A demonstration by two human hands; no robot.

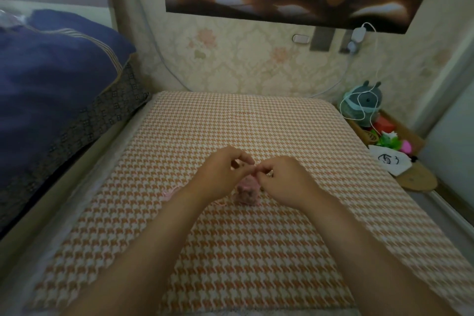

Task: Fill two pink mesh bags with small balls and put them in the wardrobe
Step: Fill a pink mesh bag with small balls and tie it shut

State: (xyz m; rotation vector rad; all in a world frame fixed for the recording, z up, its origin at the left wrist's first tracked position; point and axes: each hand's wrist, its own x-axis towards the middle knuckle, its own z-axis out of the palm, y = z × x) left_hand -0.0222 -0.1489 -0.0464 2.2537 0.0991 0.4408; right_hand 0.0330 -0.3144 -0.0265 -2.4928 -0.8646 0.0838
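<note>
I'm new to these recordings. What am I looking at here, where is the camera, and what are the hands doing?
There is no robot: one wide-angle camera sits on a person's head, looking forward and down at their bare arms. The left hand and right hand meet over a checked mat, pinching at the top of a small pink mesh bag that hangs between them. A pink cord lies on the mat near the left wrist. A blue quilt is at left, a plush toy at right. No loose balls show.

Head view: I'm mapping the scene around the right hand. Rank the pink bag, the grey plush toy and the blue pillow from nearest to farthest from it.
1. Pink bag: just below the right hand, at its fingertips.
2. Grey plush toy: far right, off the mat.
3. Blue pillow: far left, beyond the left hand.
</note>
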